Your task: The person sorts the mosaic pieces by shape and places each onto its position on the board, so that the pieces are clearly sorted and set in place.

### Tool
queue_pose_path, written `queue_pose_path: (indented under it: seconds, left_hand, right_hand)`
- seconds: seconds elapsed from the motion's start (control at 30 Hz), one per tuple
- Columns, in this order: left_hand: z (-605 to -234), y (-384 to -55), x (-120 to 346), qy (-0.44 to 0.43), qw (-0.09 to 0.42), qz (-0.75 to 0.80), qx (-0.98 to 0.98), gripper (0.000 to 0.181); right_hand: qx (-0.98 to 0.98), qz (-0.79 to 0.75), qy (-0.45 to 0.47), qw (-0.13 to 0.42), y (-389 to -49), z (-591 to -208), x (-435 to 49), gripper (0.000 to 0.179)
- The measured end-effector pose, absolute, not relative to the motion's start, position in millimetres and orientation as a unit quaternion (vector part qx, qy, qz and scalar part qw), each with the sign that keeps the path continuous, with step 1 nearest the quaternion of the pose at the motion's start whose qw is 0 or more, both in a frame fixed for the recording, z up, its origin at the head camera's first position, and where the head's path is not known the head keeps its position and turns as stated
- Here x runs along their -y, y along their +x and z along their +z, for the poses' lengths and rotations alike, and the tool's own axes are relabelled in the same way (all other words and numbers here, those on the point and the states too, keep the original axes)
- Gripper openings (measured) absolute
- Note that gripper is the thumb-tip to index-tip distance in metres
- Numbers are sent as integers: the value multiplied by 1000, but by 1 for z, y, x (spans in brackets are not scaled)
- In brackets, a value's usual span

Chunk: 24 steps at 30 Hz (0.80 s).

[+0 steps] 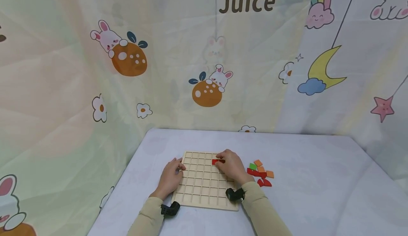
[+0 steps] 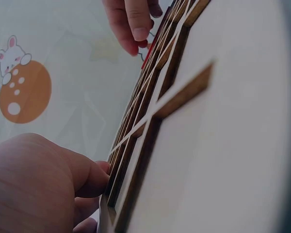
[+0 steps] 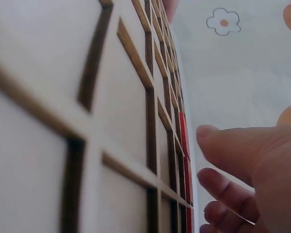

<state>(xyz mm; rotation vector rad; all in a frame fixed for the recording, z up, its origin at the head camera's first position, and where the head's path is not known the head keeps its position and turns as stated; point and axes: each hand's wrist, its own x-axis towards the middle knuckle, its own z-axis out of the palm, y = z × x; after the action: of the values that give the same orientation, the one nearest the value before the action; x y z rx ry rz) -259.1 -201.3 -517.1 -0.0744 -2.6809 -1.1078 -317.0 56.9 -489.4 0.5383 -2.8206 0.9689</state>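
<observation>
A wooden grid board (image 1: 199, 183) lies on the table, its square cells divided by raised strips. My left hand (image 1: 170, 177) holds the board's left edge; in the left wrist view the thumb and fingers (image 2: 89, 177) close about that edge. My right hand (image 1: 233, 166) is over the far right corner, fingers loosely bent and thumb apart from them. Just under its fingertips are red pieces (image 1: 215, 162), set in cells there. In the right wrist view the thumb (image 3: 223, 145) is beside the red pieces (image 3: 184, 136), with a gap between.
Right of the board lies a loose group of small flat pieces: orange squares (image 1: 270, 174), a green one (image 1: 253, 166) and several red ones (image 1: 267, 183). A white cloth covers the table (image 1: 302, 179). Behind stands a printed curtain (image 1: 175, 51). Each wrist wears a black camera (image 1: 170, 209).
</observation>
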Motion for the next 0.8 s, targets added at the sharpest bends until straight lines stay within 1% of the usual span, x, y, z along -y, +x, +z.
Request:
queue_pose_path:
  seconds: [0.17,0.33,0.47,0.7,0.8]
  left_hand:
    - [-518,-260,202,-25,124,-383,915,17]
    - [-518,-260,202,-24,125,-381,916,16]
    - [-517,-259,202,-21,120,-386,914,16]
    - [-516,-260,201,-20,117,-386,915,16]
    - [-517,-260,201,-17,115,-388,914,17]
  right_hand:
    - [926,341,148,62,-318,-484,-63,24]
    - [930,347,108,59,-322,-480,-76,26]
    - [932,344,94,60,-325,-478,-90,27]
    - [935,339,72,79,-329,-476,-113,26]
    - [939,332,57,74,-328,-475,-118,26]
